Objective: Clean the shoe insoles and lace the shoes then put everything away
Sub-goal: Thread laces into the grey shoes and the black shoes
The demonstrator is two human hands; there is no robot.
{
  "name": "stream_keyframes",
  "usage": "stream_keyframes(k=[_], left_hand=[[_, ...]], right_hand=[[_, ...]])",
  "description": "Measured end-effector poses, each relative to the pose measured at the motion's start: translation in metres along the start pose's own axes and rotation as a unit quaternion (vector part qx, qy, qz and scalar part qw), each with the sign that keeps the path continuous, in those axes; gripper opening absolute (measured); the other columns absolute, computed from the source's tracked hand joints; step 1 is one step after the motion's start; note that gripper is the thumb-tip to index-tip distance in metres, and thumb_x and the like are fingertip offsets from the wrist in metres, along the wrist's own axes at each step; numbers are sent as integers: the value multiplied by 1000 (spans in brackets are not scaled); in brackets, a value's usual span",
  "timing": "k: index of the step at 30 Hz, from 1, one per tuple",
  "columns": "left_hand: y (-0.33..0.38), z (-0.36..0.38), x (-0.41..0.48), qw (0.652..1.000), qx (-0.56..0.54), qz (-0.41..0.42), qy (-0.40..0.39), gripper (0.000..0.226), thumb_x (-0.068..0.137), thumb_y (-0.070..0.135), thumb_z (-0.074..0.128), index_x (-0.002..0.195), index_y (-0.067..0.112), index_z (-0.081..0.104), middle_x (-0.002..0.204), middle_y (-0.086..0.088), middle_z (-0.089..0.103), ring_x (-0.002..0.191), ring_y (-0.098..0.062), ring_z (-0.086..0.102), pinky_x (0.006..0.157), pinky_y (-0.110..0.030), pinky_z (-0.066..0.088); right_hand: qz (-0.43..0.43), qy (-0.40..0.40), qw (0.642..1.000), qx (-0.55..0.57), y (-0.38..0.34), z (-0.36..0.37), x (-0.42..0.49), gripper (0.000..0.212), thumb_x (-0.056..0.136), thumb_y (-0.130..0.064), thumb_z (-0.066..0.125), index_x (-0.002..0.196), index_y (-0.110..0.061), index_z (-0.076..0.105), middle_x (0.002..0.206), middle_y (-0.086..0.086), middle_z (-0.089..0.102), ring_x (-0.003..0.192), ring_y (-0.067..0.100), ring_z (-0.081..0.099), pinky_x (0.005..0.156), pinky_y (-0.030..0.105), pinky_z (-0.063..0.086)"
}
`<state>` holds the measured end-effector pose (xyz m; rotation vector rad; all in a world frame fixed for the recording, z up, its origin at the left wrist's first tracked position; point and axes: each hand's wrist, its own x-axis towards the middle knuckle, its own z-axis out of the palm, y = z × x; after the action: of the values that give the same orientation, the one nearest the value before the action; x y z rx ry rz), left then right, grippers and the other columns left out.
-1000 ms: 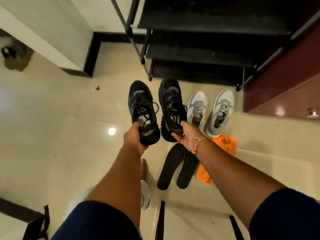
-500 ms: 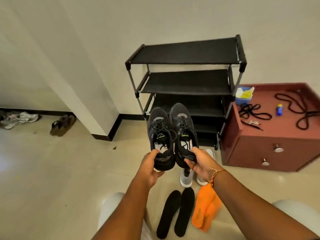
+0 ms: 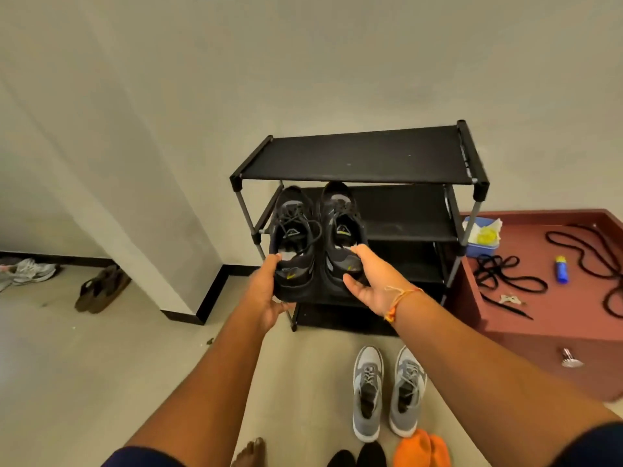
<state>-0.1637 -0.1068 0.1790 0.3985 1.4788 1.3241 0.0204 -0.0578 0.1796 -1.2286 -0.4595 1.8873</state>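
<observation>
I hold a pair of black laced shoes side by side in front of the black shoe rack [image 3: 357,160], toes reaching under its top shelf. My left hand [image 3: 266,291] grips the heel of the left black shoe [image 3: 293,230]. The heel of the right black shoe [image 3: 340,224] sits in my right hand [image 3: 367,281], thumb on its collar. A grey pair of shoes [image 3: 387,389] stands on the floor below. Two black insoles [image 3: 360,456] and an orange cloth [image 3: 421,448] lie at the bottom edge.
A maroon cabinet [image 3: 553,318] right of the rack carries loose black laces [image 3: 505,278], a black cord, a small blue bottle [image 3: 561,269] and a blue tub with cloths [image 3: 480,237]. Brown sandals [image 3: 101,288] and a light shoe lie by the left wall. My bare foot [image 3: 249,453] is below.
Both hands have lifted the black pair off the floor and carried it forward up to the rack's upper shelves. The view has tilted up from the floor.
</observation>
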Motion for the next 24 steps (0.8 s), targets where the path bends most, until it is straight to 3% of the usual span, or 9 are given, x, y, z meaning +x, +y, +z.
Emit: stream_keyframes(k=[2,4,7,13,16,21,24], left_hand=[[16,7,31,1000,11,5,9,34,92,38,64,116,14,67,112,-9,72,102,-27,67,71,-43,56],[31,13,56,1000,19,10,9,31,92,38,64,112,15,67,108,-9,72,98,-28,67,65,-39,55],[47,18,88,999,38,21,10,27,93,38,64,108,16,66,102,-7,71,93,-28,68,63,-38,55],[60,17,131,997,71,20,30,32,93,42,63,109,14,63,100,-9,70,88,-31,69,63,-43,58],[60,20,144,997,56,19,39,34,94,44,60,113,15,64,102,-9,71,89,-31,70,65,-44,59],[53,23,167,992,58,92,61,49,93,53,64,117,11,63,105,-9,73,91,-27,74,82,-44,62],[44,17,172,988,74,138,5,47,93,49,64,116,8,65,109,-10,74,96,-23,74,88,-38,60]], right_hand=[[7,-4,1000,13,-14,20,25,30,87,-37,73,111,-20,69,118,1,58,102,18,61,82,29,60],[5,-6,1000,-1,-24,37,47,34,88,-39,71,117,-22,66,120,-2,54,100,18,58,85,30,59],[-3,-1,1000,-27,-33,56,77,45,88,-44,70,128,-25,61,133,-2,47,101,17,55,86,31,59],[-4,-17,999,-43,-38,70,114,49,87,-48,71,128,-25,60,139,-1,49,113,18,54,85,33,59],[-12,-21,999,-47,-37,75,126,50,89,-47,69,132,-25,56,139,-3,47,102,15,54,85,33,59],[-26,11,997,-68,-35,78,144,54,88,-46,71,131,-18,55,116,0,48,91,17,57,83,32,61],[-44,24,995,-86,-29,74,153,51,89,-44,71,128,-15,55,94,-4,50,89,15,64,83,30,61]])
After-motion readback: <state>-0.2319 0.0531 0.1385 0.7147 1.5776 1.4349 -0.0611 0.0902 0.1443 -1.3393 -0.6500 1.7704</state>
